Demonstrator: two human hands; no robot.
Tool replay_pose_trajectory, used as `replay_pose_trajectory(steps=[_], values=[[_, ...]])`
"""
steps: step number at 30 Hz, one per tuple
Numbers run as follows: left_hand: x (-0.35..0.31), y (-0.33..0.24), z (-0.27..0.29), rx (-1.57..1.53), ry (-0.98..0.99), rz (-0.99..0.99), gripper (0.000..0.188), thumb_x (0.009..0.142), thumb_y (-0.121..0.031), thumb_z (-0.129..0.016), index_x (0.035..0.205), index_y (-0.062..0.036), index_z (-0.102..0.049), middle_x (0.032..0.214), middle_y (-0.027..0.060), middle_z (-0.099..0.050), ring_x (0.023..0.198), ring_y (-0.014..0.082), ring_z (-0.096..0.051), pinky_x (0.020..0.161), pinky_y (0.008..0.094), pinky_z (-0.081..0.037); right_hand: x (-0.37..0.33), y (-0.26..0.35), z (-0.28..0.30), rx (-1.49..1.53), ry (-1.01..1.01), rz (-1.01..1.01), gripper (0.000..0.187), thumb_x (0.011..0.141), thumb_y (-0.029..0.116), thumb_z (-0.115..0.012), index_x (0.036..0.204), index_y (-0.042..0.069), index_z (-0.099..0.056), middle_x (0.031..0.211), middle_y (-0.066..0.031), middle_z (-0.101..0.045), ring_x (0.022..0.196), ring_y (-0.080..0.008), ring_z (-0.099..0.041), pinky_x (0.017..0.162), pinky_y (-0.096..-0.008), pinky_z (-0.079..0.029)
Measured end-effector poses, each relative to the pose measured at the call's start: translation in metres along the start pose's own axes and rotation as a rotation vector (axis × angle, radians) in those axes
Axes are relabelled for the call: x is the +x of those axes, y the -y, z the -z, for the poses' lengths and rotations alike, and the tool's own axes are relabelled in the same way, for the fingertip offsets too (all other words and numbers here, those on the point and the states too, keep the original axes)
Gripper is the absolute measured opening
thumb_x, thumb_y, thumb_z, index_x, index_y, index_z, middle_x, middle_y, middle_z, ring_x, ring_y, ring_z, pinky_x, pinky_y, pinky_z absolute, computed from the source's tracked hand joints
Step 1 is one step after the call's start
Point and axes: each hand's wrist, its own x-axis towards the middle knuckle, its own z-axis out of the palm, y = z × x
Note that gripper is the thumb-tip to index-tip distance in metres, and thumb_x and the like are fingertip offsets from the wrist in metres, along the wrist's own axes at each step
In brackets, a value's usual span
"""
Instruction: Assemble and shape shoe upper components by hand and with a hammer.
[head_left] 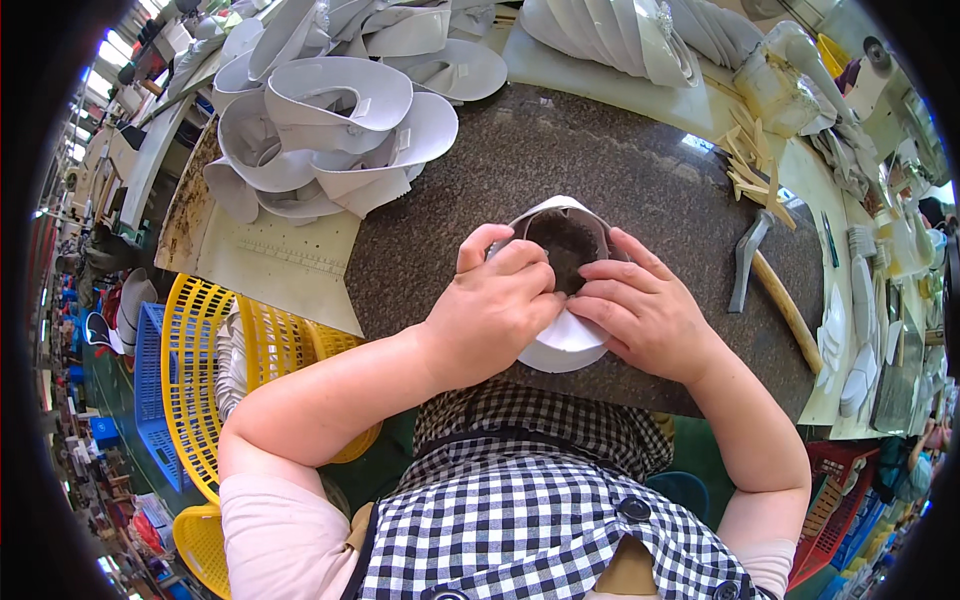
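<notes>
Fingers of left hand [495, 312] and right hand [650, 312] pinch near edge of white looped piece [563, 348], over dark slab [450, 225], yellow basket [188, 400] at left holds stacked pale pieces [231, 362], cloudy tub [775, 95] at far right, contents unclear

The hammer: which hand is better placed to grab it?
Probably the right hand: the hammer lies to its right, farther from the left hand; both hands hold the white piece.

Over the dark stone slab [660, 180], sides of the white piece [565, 347], partly hidden by the left hand [495, 318] and right hand [650, 310]; beyond the slab, pale stacked parts [605, 35], cut by the upper edge; left of it, distant clutter [95, 440], too small to identify.
</notes>
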Motion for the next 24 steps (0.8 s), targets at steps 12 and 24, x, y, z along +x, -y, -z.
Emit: replay_pose_trajectory(steps=[12, 24], values=[[-0.028, -0.012, -0.002, 0.204, 0.036, -0.116, 0.033, 0.083, -0.019, -0.056, 0.111, -0.0071, -0.068, 0.106, 0.0020, -0.066, 0.102, 0.0144, -0.059, 0.105, 0.0425, -0.027, -0.015, 0.002, 0.002, -0.026, 0.014, 0.055, 0.029, 0.075, 0.018, -0.062, 0.103, 0.011, -0.069, 0.106, -0.0014, -0.069, 0.126, -0.0218, -0.051, 0.116, -0.0481, -0.029], [-0.039, -0.035, 0.000, 0.142, 0.119, 0.035, 0.043, 0.082, -0.018, -0.056, 0.123, -0.0063, -0.062, 0.125, 0.0058, -0.059, 0.112, 0.0177, -0.056, 0.107, 0.0463, -0.024, -0.024, 0.012, 0.003, -0.040, 0.034, -0.007, 0.032, 0.074, 0.017, -0.068, 0.106, 0.011, -0.067, 0.116, -0.0045, -0.066, 0.129, -0.0241, -0.048, 0.118, -0.0483, -0.026]])
